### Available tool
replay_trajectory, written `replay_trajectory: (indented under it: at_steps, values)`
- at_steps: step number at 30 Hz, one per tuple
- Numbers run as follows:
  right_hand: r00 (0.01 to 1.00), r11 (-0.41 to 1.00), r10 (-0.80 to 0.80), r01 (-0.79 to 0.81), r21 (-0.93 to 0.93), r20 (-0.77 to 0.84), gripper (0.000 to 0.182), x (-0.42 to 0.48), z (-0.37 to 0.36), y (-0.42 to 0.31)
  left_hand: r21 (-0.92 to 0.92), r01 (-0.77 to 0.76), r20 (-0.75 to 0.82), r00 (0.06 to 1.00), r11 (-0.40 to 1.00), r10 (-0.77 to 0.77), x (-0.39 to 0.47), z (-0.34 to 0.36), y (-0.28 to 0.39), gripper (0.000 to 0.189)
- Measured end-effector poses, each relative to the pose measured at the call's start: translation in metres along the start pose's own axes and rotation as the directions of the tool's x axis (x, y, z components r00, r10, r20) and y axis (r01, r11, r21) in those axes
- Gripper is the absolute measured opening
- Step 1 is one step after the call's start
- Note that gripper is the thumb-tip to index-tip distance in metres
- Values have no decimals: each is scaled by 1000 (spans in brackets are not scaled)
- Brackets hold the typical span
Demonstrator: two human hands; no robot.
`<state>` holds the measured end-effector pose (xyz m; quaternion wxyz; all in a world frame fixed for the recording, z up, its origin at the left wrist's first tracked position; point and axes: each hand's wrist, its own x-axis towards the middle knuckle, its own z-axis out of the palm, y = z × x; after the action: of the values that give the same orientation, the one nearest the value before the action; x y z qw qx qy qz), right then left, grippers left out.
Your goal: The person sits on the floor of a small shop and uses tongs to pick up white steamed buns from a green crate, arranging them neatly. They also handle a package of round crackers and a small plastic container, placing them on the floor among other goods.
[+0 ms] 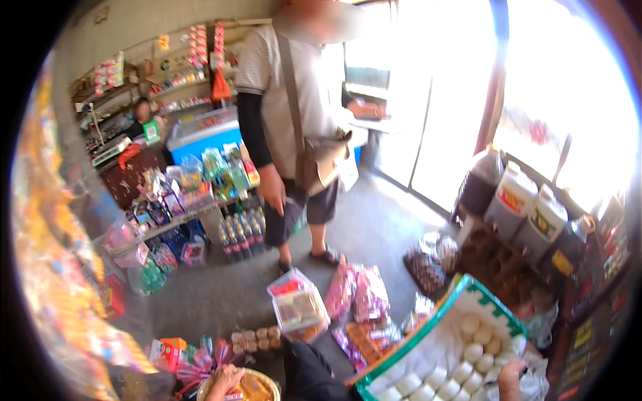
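Note:
My left hand rests with curled fingers over a round woven-looking basket at the bottom edge. Flat golden-brown items lie in the basket beside the fingers; whether the hand grips any of them is hidden. At the lower right my right hand is closed on a clear plastic bag. That bag lies along the right side of a green-edged tray lined with white cloth. White steamed buns sit in rows in the tray, with rounder, yellower ones farther up.
A person with a shoulder bag stands ahead; another person is behind the counter. Clear plastic boxes and pink packets lie on the floor. Large jugs stand right, bottles left. Patterned cloth hangs at far left.

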<state>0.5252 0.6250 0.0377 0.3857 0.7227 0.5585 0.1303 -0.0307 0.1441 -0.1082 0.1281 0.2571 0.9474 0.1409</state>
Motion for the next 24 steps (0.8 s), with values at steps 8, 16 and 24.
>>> replay_trajectory:
  at_steps: [8, 16, 24]
  values:
    - [896, 885, -443, 442, -150, 27, 23, -18, -47, -27, 17, 160, -8, 987, 987, -160, -28, -16, -9, 46]
    - [621, 616, -696, 774, -143, 361, 22, -78, -38, -29, -60, 109, -24, 994, 992, -111, -26, -23, 6, 49]
    - [326, 332, -676, 935, -122, 661, 23, -88, -74, -51, -73, 166, 17, 986, 983, -165, -24, -15, -13, 48]
